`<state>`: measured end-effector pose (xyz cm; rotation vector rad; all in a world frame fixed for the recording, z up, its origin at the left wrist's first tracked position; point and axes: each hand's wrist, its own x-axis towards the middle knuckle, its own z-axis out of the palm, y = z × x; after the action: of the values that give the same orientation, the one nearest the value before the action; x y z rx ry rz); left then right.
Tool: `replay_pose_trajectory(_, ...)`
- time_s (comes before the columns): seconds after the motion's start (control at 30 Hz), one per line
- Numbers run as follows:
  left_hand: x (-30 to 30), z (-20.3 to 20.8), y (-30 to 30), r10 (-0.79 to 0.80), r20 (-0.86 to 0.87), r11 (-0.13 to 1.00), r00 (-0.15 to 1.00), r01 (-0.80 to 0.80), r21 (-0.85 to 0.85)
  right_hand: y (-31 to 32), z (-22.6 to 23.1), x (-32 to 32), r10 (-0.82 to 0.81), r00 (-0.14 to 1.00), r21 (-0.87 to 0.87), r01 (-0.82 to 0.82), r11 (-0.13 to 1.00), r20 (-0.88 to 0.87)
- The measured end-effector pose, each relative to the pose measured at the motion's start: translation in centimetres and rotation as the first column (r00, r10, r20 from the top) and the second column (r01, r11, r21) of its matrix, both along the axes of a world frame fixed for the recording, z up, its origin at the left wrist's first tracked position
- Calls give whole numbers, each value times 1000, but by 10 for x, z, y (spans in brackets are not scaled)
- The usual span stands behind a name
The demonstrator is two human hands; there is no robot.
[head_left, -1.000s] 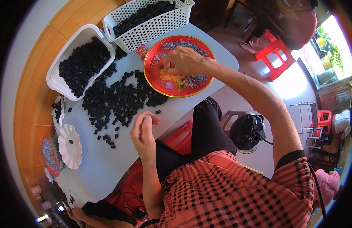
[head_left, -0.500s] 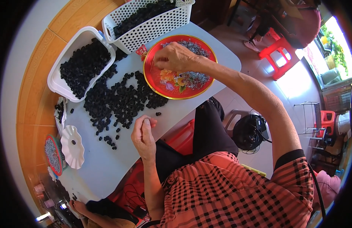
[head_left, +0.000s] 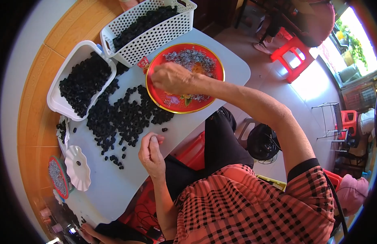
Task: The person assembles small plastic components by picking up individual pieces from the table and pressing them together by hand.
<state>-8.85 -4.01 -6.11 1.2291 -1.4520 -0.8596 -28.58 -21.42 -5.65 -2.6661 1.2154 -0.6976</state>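
Observation:
Over the left part of a round red tray (head_left: 156, 94) with a gold rim, my right hand (head_left: 172, 78) bends down with its fingers curled together; what they hold, if anything, is hidden. Small silvery metal pieces (head_left: 196, 57) lie heaped in the tray around a flower print. My left hand (head_left: 152, 154) is at the table's near edge, fingers curled and thumb pressed on top; I cannot make out anything in it. One small black part (head_left: 164, 129) lies just beyond it. Many more loose black parts (head_left: 131, 116) spread across the pale table (head_left: 111, 185).
Black parts fill a white tub (head_left: 54, 97) and a perforated white basket (head_left: 156, 36). At left are a wavy white dish (head_left: 79, 173) and a round container (head_left: 58, 177) of metal pieces. Another person's hand (head_left: 89, 232) is at lower left. A red stool (head_left: 292, 61) stands beyond.
The whole view has shifted slightly, so the table things sit lower and further left. My right hand has turned, its back now more upward over the tray. My left hand stays curled.

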Motion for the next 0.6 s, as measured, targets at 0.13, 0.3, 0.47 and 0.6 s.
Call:
replay_pose_trajectory(0.13,7,0,2,15,34,1000,999,-15,-15,36,20,-6,86,991,62,-93,994,107)
replay_pose_trajectory(0.3,3,1,0,-1,21,1000,1000,2,-18,29,38,-58,-240,962,-98,228,969,-128)
replay_pose_trajectory(0.47,1,1,0,4,1,1000,1000,-4,-27,13,17,-52,-413,885,-99,400,911,-216)
replay_pose_trajectory(0.6,3,-1,2,8,1,1000,1000,-8,-29,9,20,-43,-278,950,103,265,959,140)
